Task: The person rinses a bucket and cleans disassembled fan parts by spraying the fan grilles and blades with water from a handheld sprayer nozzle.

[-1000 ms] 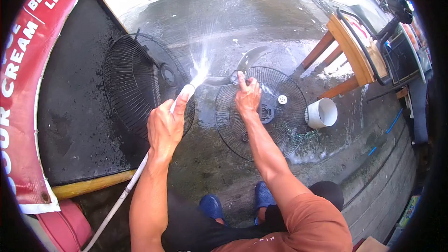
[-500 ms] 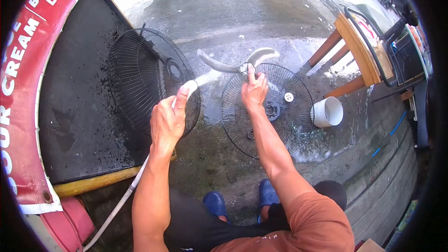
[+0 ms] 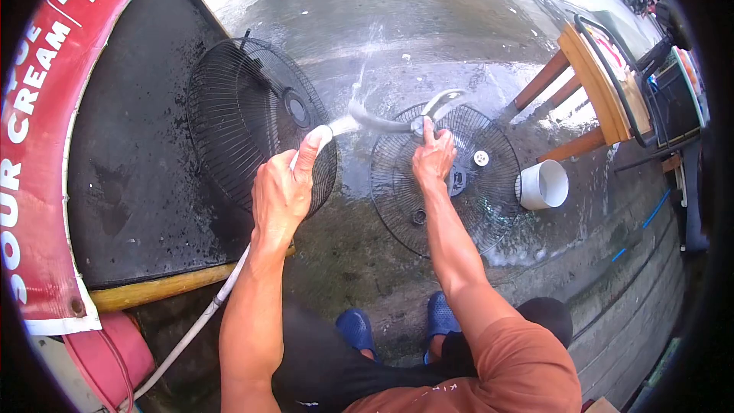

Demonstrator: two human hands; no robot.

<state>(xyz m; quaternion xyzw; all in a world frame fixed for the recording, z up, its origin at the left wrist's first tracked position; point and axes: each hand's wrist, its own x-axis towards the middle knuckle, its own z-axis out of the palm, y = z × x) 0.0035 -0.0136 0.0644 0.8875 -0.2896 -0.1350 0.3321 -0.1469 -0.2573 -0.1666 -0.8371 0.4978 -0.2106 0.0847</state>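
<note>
The left hand (image 3: 281, 193) is wrapped firmly around a hose (image 3: 191, 331), water (image 3: 342, 125) running from its end onto the fan blade (image 3: 388, 125). The right hand (image 3: 434, 159), fingers curled, grips that blade's middle, over a wire grille (image 3: 401, 172). A white bucket (image 3: 544, 185) is just beside.

I'm counting two round black wire fan guards (image 3: 252, 118), one grey curved-bladed fan propeller (image 3: 380, 123), one long whitish hose (image 3: 202, 321), one white cylindrical container (image 3: 531, 187), two blue clogs (image 3: 355, 330).

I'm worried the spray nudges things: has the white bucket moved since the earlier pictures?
No: the bucket keeps its place by the nearest table leg; only the view shifted.
</note>
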